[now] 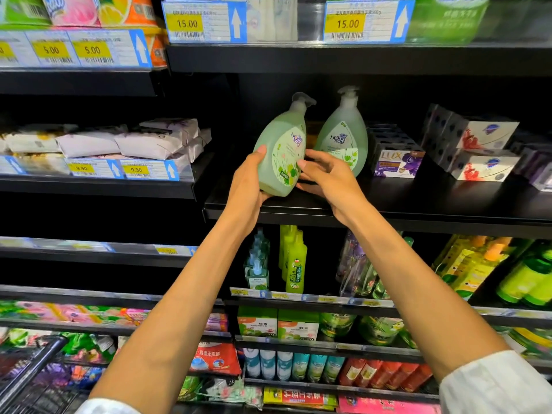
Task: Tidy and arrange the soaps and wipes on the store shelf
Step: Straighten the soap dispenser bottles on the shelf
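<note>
A green pump bottle of liquid soap (283, 147) leans to the right at the front of the black middle shelf (418, 204). My left hand (248, 186) grips its lower left side, thumb along the bottle's edge. My right hand (325, 177) touches its right side with spread fingers. A second, matching green bottle (346, 135) stands upright just behind and to the right. Purple LUX soap boxes (397, 164) and white soap boxes (484, 150) lie further right on the same shelf. Pale wipe packs (143, 143) are stacked on the left shelf.
Price tags reading 15.00 (206, 23) hang on the shelf above. Lower shelves hold green spray bottles (294, 261), clear bottles and colourful packets. A shopping cart (33, 375) shows at the bottom left corner.
</note>
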### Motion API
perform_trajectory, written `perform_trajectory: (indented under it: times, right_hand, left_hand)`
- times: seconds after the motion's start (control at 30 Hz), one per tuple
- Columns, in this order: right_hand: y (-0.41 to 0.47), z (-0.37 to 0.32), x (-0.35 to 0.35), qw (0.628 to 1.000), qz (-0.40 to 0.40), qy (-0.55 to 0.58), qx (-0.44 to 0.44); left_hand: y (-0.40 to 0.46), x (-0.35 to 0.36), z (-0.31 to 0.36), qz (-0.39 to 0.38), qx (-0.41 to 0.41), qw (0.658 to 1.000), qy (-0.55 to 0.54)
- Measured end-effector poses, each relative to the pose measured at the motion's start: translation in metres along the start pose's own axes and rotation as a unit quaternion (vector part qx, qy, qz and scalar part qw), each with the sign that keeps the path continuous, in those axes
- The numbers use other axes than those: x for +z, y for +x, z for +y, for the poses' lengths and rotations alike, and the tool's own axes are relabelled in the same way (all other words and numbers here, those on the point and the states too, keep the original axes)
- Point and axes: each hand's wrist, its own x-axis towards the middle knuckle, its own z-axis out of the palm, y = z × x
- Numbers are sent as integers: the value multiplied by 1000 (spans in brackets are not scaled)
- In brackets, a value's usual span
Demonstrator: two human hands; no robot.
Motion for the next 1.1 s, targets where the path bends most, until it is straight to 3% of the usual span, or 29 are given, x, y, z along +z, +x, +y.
perform_trajectory:
  times: [0.53,0.9,1.03,1.1]
  right_hand:
    - [-10,-3,-4,996,53,-19,-70]
    - [-17,-2,-7,979,38,-119,-158]
    - [-21,-3,-15,961,7,-230,-156]
    - [-26,-4,-27,923,-10,-355,-150]
  left_hand:
    - [2,-10,-8,-83,35,993,78]
    - [6,-10,-3,-43,104,976,186]
    - [12,-17,1,-46,101,973,200]
    - [17,-22,2,-43,100,972,209]
